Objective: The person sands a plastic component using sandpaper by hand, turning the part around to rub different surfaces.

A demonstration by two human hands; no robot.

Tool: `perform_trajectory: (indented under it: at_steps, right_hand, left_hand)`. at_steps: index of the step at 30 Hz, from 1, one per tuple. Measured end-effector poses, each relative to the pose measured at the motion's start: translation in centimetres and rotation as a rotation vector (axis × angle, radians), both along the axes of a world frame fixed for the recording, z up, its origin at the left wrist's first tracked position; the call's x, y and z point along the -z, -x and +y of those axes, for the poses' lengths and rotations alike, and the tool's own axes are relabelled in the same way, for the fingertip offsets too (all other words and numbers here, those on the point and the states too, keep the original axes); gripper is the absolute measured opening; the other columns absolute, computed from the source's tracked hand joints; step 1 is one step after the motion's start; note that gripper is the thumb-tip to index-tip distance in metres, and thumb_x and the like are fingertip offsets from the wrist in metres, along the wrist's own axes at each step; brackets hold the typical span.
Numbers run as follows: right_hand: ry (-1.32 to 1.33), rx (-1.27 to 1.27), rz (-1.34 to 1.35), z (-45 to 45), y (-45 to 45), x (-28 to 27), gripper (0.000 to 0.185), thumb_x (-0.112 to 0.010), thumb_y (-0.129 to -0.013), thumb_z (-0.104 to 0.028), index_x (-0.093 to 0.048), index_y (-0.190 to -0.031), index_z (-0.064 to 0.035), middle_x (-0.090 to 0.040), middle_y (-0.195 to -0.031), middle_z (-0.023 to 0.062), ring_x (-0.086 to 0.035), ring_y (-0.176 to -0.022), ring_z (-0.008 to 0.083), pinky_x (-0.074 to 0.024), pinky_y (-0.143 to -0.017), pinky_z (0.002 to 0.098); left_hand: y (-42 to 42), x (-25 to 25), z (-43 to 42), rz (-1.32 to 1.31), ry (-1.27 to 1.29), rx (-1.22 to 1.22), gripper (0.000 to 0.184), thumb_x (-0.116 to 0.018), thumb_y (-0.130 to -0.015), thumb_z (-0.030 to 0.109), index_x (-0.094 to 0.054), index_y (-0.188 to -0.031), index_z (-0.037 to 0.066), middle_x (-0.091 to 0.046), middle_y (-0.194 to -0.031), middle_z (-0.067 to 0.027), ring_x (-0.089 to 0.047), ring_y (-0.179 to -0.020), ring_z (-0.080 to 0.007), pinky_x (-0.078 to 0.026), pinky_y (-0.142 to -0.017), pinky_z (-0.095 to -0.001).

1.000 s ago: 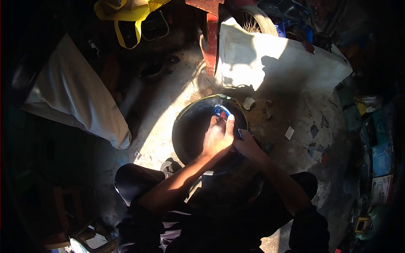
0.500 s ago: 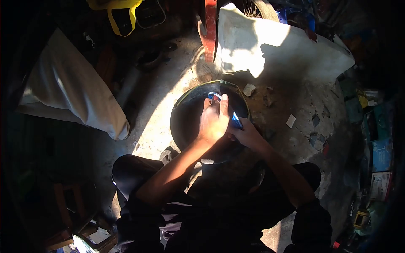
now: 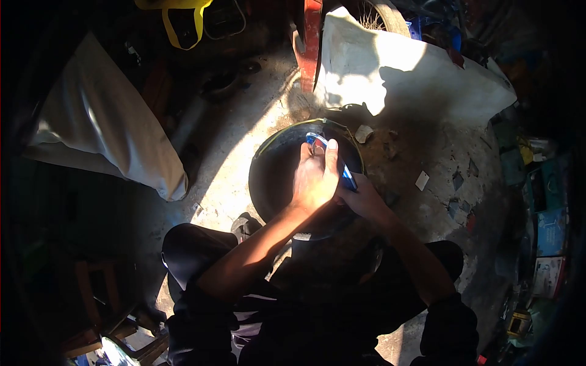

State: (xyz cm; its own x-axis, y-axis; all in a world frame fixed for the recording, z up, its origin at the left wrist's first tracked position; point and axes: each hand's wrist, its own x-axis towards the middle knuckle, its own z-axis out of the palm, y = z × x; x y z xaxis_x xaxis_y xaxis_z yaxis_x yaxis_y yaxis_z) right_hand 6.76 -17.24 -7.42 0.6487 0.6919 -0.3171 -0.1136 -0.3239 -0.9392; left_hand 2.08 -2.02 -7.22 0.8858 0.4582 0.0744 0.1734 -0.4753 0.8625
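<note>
Both of my hands hold a slim, glossy blue object with a shiny rounded far end (image 3: 349, 177); its exact kind is mostly hidden by my fingers. My left hand (image 3: 315, 177) is wrapped around its upper part, thumb pointing up along it. Closed on the lower end is my right hand (image 3: 364, 196), in shadow and just right of the left. Below the hands stands a dark round tub (image 3: 264, 183) with a yellowish edge, on the floor between my knees. Whatever lies inside the tub is too dark to make out.
A white sheet (image 3: 452, 91) lies beyond the tub near a red post (image 3: 311, 46) and a spoked wheel (image 3: 390, 17). Grey cloth (image 3: 110, 134) hangs at left. Broken pieces (image 3: 422, 180) litter the floor, and boxes (image 3: 551, 232) line the right side.
The view has shifted slightly, so the scene sits a little to the right. Both hands keep their grip on the blue object, with little visible movement.
</note>
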Motion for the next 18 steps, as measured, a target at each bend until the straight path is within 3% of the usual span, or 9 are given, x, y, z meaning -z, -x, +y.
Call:
perform_trajectory:
  at_steps: [1, 3, 4, 8, 12, 15, 16, 18]
  right_hand:
    - [0.011, -0.025, -0.07, -0.1, 0.0, -0.3, 0.012, -0.063, -0.098, -0.012, -0.063, -0.099, -0.0002, -0.065, -0.078, 0.0034, -0.062, -0.07, 0.01, -0.0522, -0.063, 0.0268]
    - [-0.051, 0.015, -0.001, 0.4, 0.8, -0.2, 0.013, -0.063, -0.099, -0.013, -0.063, -0.097, -0.0004, -0.066, -0.077, 0.0031, -0.063, -0.069, 0.01, -0.0518, -0.062, 0.0267]
    - [-0.114, 0.059, 0.067, 0.6, 1.1, -0.2, 0.014, -0.063, -0.1, -0.014, -0.063, -0.096, -0.0007, -0.066, -0.077, 0.0027, -0.063, -0.069, 0.0101, -0.0515, -0.062, 0.0267]
    - [-0.018, 0.108, -0.116, -0.4, -0.5, 0.0, 0.02, -0.064, -0.101, -0.019, -0.066, -0.093, -0.0016, -0.067, -0.075, 0.0026, -0.063, -0.066, 0.0097, -0.0504, -0.061, 0.0258]
    - [-0.082, 0.013, -0.077, -0.1, -0.4, -0.3, 0.02, -0.063, -0.101, -0.02, -0.066, -0.092, -0.0021, -0.066, -0.073, 0.0031, -0.062, -0.065, 0.0093, -0.0493, -0.06, 0.0256]
    - [0.057, 0.053, -0.115, -0.8, -0.7, -0.6, 0.017, -0.065, -0.099, -0.017, -0.065, -0.094, -0.0011, -0.067, -0.076, 0.0033, -0.064, -0.068, 0.0104, -0.0502, -0.063, 0.0252]
    - [-0.059, 0.017, -0.021, -1.0, -0.8, -0.6, 0.015, -0.067, -0.097, -0.016, -0.065, -0.094, -0.0012, -0.067, -0.077, 0.0029, -0.064, -0.069, 0.01, -0.0493, -0.063, 0.025]
    - [-0.059, 0.023, -0.044, -0.4, 0.2, -0.5, 0.013, -0.066, -0.097, -0.014, -0.066, -0.094, -0.0014, -0.067, -0.076, 0.0034, -0.064, -0.07, 0.0108, -0.0505, -0.064, 0.0264]
  left_hand:
    - [0.3, -1.1, 0.5, 0.051, 0.036, 0.044, 0.075, -0.026, -0.107, 0.055, -0.066, -0.105, -0.008, -0.057, -0.122, -0.0317, -0.057, -0.115, -0.051, -0.046, -0.098, -0.0533]
    - [-0.5, -1.5, 1.0, 0.098, 0.053, -0.11, 0.073, -0.027, -0.107, 0.055, -0.067, -0.105, -0.006, -0.057, -0.121, -0.0312, -0.057, -0.116, -0.0495, -0.046, -0.098, -0.0536]
    - [-0.6, -1.8, 1.6, 0.173, 0.238, -0.095, 0.072, -0.028, -0.107, 0.055, -0.067, -0.108, -0.005, -0.056, -0.122, -0.0316, -0.059, -0.113, -0.0488, -0.047, -0.098, -0.0528]
    - [0.8, -0.9, -1.6, -0.087, -0.019, 0.008, 0.072, -0.028, -0.107, 0.054, -0.07, -0.112, -0.004, -0.056, -0.12, -0.0348, -0.063, -0.105, -0.0485, -0.048, -0.098, -0.0493]
    - [-1.1, -1.6, 1.6, 0.071, 0.101, -0.136, 0.068, -0.029, -0.107, 0.052, -0.071, -0.11, -0.001, -0.056, -0.12, -0.0362, -0.062, -0.105, -0.0493, -0.049, -0.097, -0.05]
    - [0.7, -1.7, -1.5, -0.106, -0.031, 0.013, 0.067, -0.03, -0.107, 0.051, -0.071, -0.108, -0.002, -0.055, -0.124, -0.0333, -0.061, -0.109, -0.0482, -0.049, -0.098, -0.0495]
    - [0.5, -1.8, -0.9, -0.103, -0.072, 0.01, 0.068, -0.03, -0.107, 0.051, -0.071, -0.105, -0.004, -0.054, -0.125, -0.0313, -0.06, -0.111, -0.048, -0.048, -0.097, -0.0504]
    - [-0.8, -2.2, 1.7, 0.058, 0.042, -0.051, 0.069, -0.03, -0.107, 0.051, -0.071, -0.102, -0.004, -0.055, -0.123, -0.0306, -0.06, -0.107, -0.0485, -0.049, -0.095, -0.051]
